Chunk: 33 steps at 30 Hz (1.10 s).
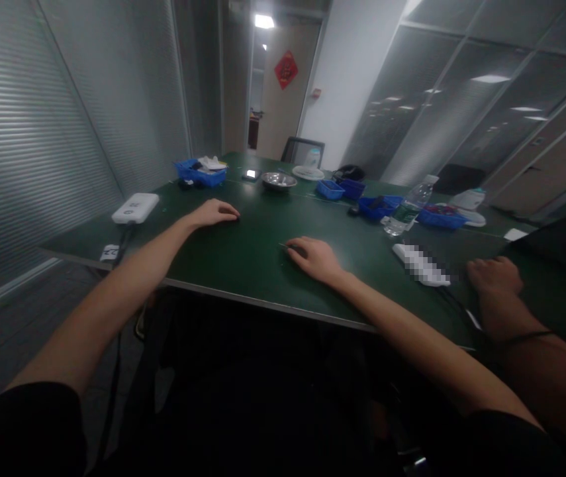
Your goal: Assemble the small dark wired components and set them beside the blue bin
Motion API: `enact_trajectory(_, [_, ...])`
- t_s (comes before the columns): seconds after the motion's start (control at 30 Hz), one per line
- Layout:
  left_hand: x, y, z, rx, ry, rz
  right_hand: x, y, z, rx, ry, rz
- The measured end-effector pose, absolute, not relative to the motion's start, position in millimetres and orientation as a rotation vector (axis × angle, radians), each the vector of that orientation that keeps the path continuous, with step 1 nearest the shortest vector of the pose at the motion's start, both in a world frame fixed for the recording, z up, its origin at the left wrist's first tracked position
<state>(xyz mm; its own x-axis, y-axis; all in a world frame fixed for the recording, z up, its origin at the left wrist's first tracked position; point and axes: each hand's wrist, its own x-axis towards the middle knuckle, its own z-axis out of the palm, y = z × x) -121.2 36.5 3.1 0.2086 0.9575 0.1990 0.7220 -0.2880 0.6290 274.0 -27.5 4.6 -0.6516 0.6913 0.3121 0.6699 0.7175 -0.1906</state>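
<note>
Dim room, ribbed blinds on the left wall, frosted glass panels on the right. Long table (243, 258) with a matte dark green top and a thin pale metal edge. Left hand (216, 213) lies palm down on the green surface, fingers curled loosely together, tips over a small dark item too small and shadowed to identify; cannot tell whether it is gripped. Right hand (314, 257) also rests palm down near the table's middle, fingers bunched, thumb and forefinger closed on a thin dark sliver (284, 246), needle-like, its free end pointing left and lying flat on the tabletop. Both forearms bare, short dark sleeves at the shoulders. Another person's hand (494, 275) rests at the right as a loose fist, a thin dark band on the wrist, well apart from the right hand. Just beside it, a flat white oblong device (404, 252), partly blurred. At the table's left corner, a rounded white plastic box (135, 207) with a dark cable dropping off the edge. Farther back: a shallow round metal bowl (279, 179), shiny; a blue plastic basket (200, 173) with slotted walls holding pale crumpled items; more small blue baskets to the right; a clear plastic water bottle (408, 208), ribbed, tilted in this view.
</note>
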Motion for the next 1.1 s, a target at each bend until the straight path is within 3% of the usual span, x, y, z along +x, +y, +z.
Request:
enact_trajectory(0.3, [-31,12,-5,2.379,0.853,0.779,275,-30,3,-0.943,-2.6,0.083])
enact_trajectory(1.1, [-9,-5,-2,2.383,0.717,0.8,274,-33,4,-0.946,-2.6,0.069])
